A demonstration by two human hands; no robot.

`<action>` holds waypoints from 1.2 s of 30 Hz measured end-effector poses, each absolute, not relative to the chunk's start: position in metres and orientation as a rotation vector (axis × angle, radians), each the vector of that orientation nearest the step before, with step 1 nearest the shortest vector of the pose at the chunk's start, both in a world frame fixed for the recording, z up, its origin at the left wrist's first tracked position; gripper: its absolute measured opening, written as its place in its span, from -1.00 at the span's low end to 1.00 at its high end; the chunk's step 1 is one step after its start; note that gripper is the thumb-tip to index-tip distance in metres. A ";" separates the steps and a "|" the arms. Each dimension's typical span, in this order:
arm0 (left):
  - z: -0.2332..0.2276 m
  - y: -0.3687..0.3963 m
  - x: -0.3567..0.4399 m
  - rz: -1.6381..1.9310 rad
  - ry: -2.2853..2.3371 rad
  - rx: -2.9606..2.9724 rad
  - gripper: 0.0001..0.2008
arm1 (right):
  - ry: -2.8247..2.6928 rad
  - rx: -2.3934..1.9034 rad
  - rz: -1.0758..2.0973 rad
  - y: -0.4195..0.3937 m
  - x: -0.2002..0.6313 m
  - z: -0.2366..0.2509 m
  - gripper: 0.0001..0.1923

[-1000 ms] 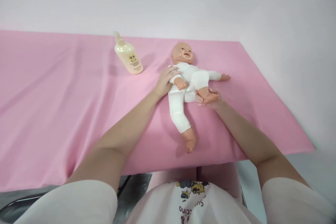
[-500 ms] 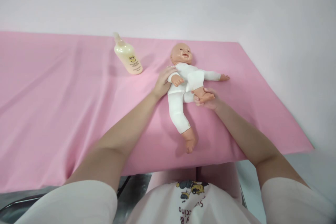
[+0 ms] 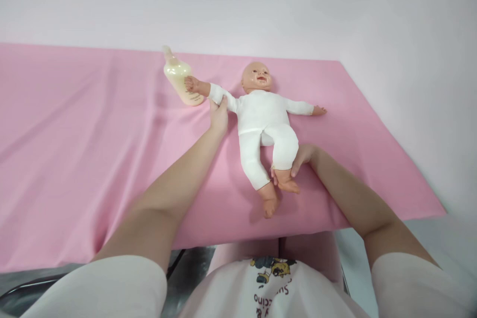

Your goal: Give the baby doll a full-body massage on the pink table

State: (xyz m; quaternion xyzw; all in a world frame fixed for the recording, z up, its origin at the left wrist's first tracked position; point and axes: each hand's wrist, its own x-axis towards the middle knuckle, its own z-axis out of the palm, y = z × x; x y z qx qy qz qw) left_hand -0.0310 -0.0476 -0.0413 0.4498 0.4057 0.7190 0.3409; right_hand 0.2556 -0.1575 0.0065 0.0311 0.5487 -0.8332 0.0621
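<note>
Your left hand (image 3: 219,112) grips the doll (image 3: 265,120)'s outstretched arm, your right hand (image 3: 298,158) its ankle – the doll lies face-up mid-cloth. At 10 o'clock, its fist touches the lotion bottle (image 3: 179,81) – further stretching could topple it.

We see the baby doll (image 3: 266,119) lying on the cloth (image 3: 93,134), the lotion bottle (image 3: 181,82) to its left.

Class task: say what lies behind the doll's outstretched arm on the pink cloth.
A cream bottle lies behind the doll arm held by the left hand. Its label is covered.
</note>
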 end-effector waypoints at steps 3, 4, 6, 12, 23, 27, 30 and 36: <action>-0.046 -0.043 -0.034 1.813 1.109 1.214 -0.55 | 1.690 0.007 -2.382 -0.157 0.255 0.009 -0.49; -0.048 -0.042 -0.035 1.795 1.127 1.232 -0.55 | 1.700 -0.012 -2.353 -0.156 0.255 0.011 -0.47; -0.048 -0.041 -0.035 1.786 1.143 1.219 -0.56 | 1.708 -0.036 -2.327 -0.154 0.255 0.013 -0.44; -0.042 -0.051 -0.029 1.846 1.162 1.281 -0.58 | 1.610 -0.229 -2.420 -0.151 0.260 0.010 -0.47; -0.013 -0.083 -0.016 1.406 1.143 2.264 -0.69 | 1.558 0.012 -3.246 -0.156 0.259 0.002 -0.51; -0.014 -0.082 -0.018 1.382 1.172 2.325 -0.64 | 1.518 0.479 -3.372 -0.153 0.254 0.012 -0.61; -0.016 -0.080 -0.019 1.386 1.159 2.339 -0.63 | 1.467 0.663 -3.418 -0.151 0.253 0.015 -0.60; -0.012 -0.082 -0.018 1.406 1.133 2.282 -0.68 | 1.491 0.667 -3.372 -0.152 0.254 0.012 -0.60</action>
